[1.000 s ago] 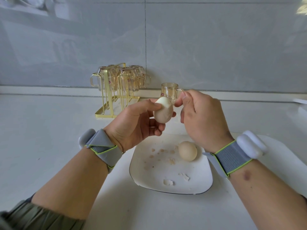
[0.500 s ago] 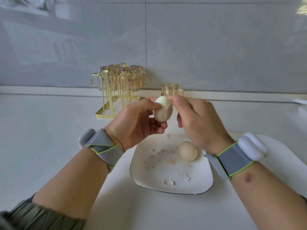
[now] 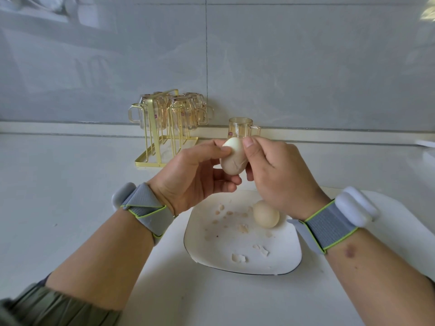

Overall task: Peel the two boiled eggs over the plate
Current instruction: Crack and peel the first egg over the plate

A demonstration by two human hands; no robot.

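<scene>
My left hand (image 3: 193, 175) grips a boiled egg (image 3: 231, 160) above the far edge of the white plate (image 3: 207, 250). Its top is peeled white; the lower part still wears cracked tan shell. My right hand (image 3: 275, 175) pinches the egg's right side, thumb pressed on the shell near the top. A second egg (image 3: 266, 214), whole in its tan shell, lies on the plate just under my right wrist. Several shell bits (image 3: 239, 257) are scattered over the plate.
A gold wire rack (image 3: 164, 137) with upturned glass mugs stands by the grey wall. A single glass mug (image 3: 242, 128) stands just behind the held egg. The plate lies on a white board (image 3: 400, 220) on the white counter.
My right hand has come back to the egg and its thumb now presses on the shell. The left hand has tilted the egg slightly; the plate and second egg are unmoved.
</scene>
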